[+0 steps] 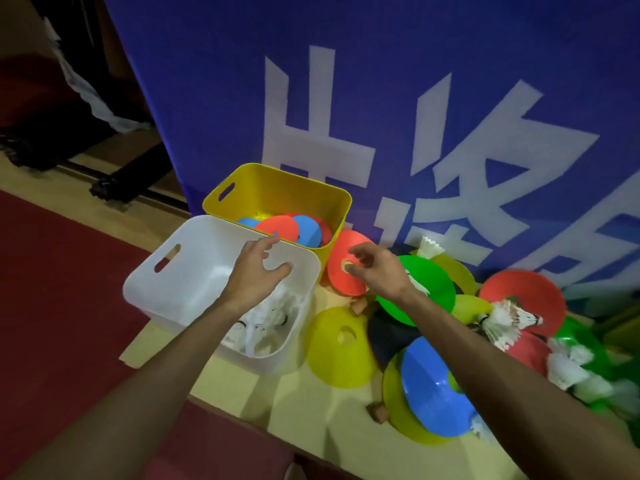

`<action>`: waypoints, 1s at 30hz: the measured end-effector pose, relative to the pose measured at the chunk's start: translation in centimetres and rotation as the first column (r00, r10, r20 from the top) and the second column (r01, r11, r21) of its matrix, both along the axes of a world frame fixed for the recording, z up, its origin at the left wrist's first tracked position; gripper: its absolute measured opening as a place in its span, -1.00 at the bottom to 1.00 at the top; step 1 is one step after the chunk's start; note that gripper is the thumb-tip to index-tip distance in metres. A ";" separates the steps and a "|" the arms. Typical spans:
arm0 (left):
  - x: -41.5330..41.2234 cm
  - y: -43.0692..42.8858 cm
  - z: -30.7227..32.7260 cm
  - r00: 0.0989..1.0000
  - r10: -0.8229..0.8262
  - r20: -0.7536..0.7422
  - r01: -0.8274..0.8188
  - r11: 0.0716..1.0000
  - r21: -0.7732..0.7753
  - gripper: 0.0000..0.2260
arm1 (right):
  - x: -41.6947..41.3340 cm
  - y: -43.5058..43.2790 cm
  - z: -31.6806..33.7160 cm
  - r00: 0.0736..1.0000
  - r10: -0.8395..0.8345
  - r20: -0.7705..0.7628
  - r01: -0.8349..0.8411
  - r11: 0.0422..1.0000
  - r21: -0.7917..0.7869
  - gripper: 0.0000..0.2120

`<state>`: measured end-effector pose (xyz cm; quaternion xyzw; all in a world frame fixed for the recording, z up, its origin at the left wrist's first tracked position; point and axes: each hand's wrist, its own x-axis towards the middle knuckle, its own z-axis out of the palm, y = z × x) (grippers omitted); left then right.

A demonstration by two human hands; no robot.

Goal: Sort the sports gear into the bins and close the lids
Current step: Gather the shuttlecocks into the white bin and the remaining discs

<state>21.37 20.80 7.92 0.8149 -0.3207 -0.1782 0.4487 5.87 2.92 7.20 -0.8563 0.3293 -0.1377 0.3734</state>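
Nearest, right of the white bin (138,282), a heap of cones (337,344) and loose shuttlecocks (502,320) lies unsorted, so I judge much is left. The white bin holds some shuttlecocks. The left hand (256,271) hovers over it, fingers spread and empty. Just right of it, the right hand (377,271) pinches a red cone (337,282). Behind it, the yellow bin (277,188) holds a few cones. No lids in sight.

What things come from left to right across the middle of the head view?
White bin, red cone in the right hand, green cone, second red cone. Yellow bin overlaps, so omitted.
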 end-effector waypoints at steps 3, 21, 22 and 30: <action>-3.1 -2.8 0.0 0.995 -0.095 0.032 0.095 0.995 -0.010 -0.54 | -4.8 -2.6 -0.5 0.997 -0.071 -0.043 0.072 0.997 0.022 -0.70; -31.4 -18.4 -6.3 0.849 -0.523 -0.074 0.521 0.805 0.285 -0.78 | -33.6 -15.3 -4.2 0.897 -0.412 -0.158 0.429 0.899 0.091 -0.75; -32.9 -18.9 -7.1 0.845 -0.527 -0.094 0.527 0.787 0.319 -0.76 | -34.5 -15.6 -4.7 0.890 -0.425 -0.164 0.443 0.892 0.094 -0.74; -40.3 -20.6 -11.9 0.852 -0.488 -0.188 0.501 0.660 0.559 -0.65 | -40.0 -17.1 -8.1 0.831 -0.484 -0.275 0.517 0.854 0.060 -0.61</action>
